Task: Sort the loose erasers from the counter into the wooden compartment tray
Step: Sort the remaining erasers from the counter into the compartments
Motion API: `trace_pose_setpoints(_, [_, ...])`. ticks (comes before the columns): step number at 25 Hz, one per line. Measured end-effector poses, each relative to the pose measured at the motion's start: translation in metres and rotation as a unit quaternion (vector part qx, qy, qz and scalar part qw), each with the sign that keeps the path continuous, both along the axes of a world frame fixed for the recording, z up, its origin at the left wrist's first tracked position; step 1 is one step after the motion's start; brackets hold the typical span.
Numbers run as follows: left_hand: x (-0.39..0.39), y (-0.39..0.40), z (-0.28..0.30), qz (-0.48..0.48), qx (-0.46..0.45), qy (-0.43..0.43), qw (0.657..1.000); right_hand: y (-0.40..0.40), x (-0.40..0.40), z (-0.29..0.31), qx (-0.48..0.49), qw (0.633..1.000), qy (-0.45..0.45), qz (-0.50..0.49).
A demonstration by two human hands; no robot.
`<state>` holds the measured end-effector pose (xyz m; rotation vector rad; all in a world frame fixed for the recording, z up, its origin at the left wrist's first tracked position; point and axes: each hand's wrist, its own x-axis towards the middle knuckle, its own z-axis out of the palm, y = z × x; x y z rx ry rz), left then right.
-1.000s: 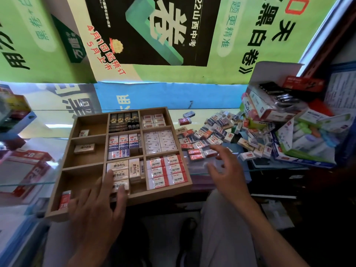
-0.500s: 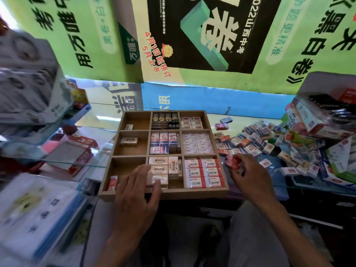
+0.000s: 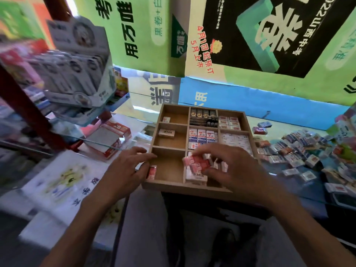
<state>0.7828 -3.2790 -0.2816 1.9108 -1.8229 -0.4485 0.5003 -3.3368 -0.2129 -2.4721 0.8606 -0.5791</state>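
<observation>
stationery shop | glass counter (image 3: pixel 300 195) | boxed stock (image 3: pixel 110 139) | posters (image 3: pixel 250 35)

Green, black and blue printed posters (image 3: pixel 240 35) with large characters cover the wall behind the glass desk (image 3: pixel 300 191). At the desk's left edge lies a red-and-white box (image 3: pixel 109 140). Above it, a rack of grey blister packs (image 3: pixel 77 60) leans, blurred. Near the left front corner lies a white printed sheet (image 3: pixel 63 182).
</observation>
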Motion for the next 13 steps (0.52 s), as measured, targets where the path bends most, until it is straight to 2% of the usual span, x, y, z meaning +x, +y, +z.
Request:
trace_pose_setpoints(2, [0.000, -0.003, -0.001, -0.023, 0.009, -0.008, 1.000, -0.011, 0.035, -0.001, -0.013, 0.996, 0.063, 0.063])
trace_pose_setpoints(5, [-0.005, -0.003, -0.006, -0.002, -0.007, -0.018, 1.000, -0.028, 0.076, -0.009, -0.065, 0.974, 0.192, 0.099])
trace_pose_setpoints(7, [-0.010, -0.002, -0.009, 0.008, -0.016, -0.020, 1.000, -0.036, 0.091, -0.016, -0.063, 0.959, 0.248, 0.120])
trace_pose_setpoints(10, [-0.013, -0.001, -0.014, 0.022, -0.035, -0.011, 0.999, -0.040, 0.097, -0.022, -0.033, 0.956, 0.256, 0.140])
trace_pose_setpoints(13, [-0.012, -0.006, -0.020, 0.035, -0.042, 0.001, 0.999, -0.039, 0.094, -0.020, 0.026, 0.969, 0.206, 0.134])
